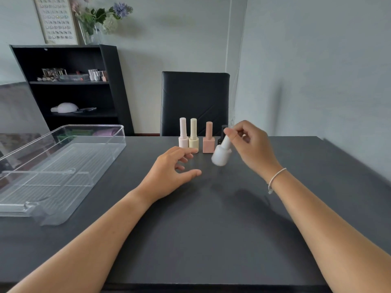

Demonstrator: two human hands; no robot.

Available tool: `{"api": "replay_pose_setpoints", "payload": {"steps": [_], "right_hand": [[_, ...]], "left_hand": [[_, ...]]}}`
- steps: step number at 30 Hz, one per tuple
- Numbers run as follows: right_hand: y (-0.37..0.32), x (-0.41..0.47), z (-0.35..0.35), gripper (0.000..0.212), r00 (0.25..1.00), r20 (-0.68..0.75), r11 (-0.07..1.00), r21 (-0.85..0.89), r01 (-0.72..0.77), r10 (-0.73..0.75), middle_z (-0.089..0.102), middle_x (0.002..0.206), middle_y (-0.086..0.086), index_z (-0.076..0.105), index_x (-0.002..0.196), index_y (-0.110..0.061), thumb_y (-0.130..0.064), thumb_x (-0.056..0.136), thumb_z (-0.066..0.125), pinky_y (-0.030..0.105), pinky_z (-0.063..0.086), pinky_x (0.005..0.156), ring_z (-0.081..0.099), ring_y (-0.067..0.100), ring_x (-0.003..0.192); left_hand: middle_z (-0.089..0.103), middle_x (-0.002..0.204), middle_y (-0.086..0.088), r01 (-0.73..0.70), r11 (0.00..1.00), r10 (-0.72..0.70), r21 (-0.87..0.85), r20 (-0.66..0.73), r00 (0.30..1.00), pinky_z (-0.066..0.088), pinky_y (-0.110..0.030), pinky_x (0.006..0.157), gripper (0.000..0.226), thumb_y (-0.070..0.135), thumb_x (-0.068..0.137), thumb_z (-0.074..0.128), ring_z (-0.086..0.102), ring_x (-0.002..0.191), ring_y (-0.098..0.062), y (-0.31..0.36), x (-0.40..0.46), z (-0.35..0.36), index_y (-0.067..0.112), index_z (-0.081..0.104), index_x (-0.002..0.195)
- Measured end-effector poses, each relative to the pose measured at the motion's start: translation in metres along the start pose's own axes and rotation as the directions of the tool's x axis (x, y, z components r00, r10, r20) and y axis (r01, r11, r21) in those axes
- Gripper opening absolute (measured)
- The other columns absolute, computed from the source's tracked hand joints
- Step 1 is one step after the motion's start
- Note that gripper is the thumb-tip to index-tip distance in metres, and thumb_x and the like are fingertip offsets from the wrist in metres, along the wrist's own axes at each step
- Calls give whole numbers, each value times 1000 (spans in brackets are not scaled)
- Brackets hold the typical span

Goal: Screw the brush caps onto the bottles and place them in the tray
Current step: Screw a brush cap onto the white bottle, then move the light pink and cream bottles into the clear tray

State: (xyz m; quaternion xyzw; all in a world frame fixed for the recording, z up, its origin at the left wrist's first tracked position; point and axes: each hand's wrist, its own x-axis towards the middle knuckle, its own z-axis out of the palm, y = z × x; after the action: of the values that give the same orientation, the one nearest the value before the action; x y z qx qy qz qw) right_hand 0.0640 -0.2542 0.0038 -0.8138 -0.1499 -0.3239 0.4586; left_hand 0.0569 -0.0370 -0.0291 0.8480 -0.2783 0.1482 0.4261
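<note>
Nearest the camera, two bare forearms reach out over the dark table, the right one wearing a thin white bracelet. Further on, the left hand hovers low over the tabletop with its fingers loosely spread and holding nothing, palm down, just short of the row of bottles. Beside it, the right hand pinches the tall cap of a white bottle between thumb and fingertips; the bottle hangs tilted and clear of the table, blurred, with its round body lowest. Whether its cap is fully tight cannot be told from here. Behind the hands stand a pale pink bottle, a cream bottle and a peach square bottle, all upright with caps on, plus a black bottle mostly hidden by the right hand. Off to the left lies the clear tray, with no bottles in it, well apart from the row. Beyond the table are a black chair and a dark shelf unit. The step in hand looks like the first bottle being handled. Next, the free left hand would likely steady the body while the right twists the cap snug, then the bottle needs carrying across to the tray.
</note>
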Motion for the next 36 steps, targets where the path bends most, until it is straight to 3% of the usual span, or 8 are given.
{"api": "replay_pose_setpoints", "payload": {"steps": [6, 13, 25, 28, 32, 36], "right_hand": [[23, 12, -17, 22, 994, -81, 993, -86, -86, 79, 55, 70, -11, 56, 72, -16, -35, 83, 61, 9, 33, 54, 46, -2, 54], [43, 23, -12, 23, 992, -48, 972, -201, -121, 114, 61, 85, 1, 60, 81, -11, -34, 85, 60, 26, 37, 67, 53, 19, 79], [47, 30, 0, 19, 982, -14, 941, -284, -183, 187, 60, 91, 1, 57, 84, -19, -37, 88, 54, 29, 38, 72, 53, 19, 84], [42, 31, -3, 28, 984, -55, 938, -299, -177, 168, 60, 94, 3, 62, 99, -15, -40, 88, 54, 28, 37, 73, 52, 16, 84], [19, 36, -1, 27, 993, -121, 954, -298, -48, 12, 59, 97, 6, 61, 107, -14, -33, 89, 54, 25, 37, 73, 55, 18, 87], [-6, 41, 20, 23, 998, 4, 964, -258, 67, -69, 60, 99, 0, 62, 108, -18, -24, 88, 54, 22, 39, 77, 54, 9, 87]], "left_hand": [[56, 111, 15, 36, 991, -49, 132, 96, 994, 39, -4, 82, 33, 36, 81, 66, 52, 101, 2, -3, 1, 2, 29, 62, 113], [59, 113, 12, 3, 968, -49, 251, 177, 983, 28, 6, 78, 31, 41, 81, 64, 49, 98, 4, -5, 2, 3, 27, 66, 108], [57, 116, 14, -3, 962, -62, 274, 228, 972, 28, 0, 81, 32, 45, 81, 62, 46, 103, 5, -10, 4, 4, 30, 65, 109], [55, 108, 19, 24, 972, -72, 235, 196, 978, 32, 1, 82, 28, 42, 81, 63, 49, 100, 6, -10, 5, 5, 31, 66, 106], [56, 107, 15, 101, 980, -111, 170, 46, 993, 40, -15, 85, 29, 36, 82, 64, 53, 99, -1, -12, 15, -1, 30, 63, 110], [57, 103, 11, 133, 985, -111, 106, -191, 975, 43, -23, 84, 28, 24, 83, 63, 55, 97, -9, -8, 39, -13, 24, 63, 111]]}}
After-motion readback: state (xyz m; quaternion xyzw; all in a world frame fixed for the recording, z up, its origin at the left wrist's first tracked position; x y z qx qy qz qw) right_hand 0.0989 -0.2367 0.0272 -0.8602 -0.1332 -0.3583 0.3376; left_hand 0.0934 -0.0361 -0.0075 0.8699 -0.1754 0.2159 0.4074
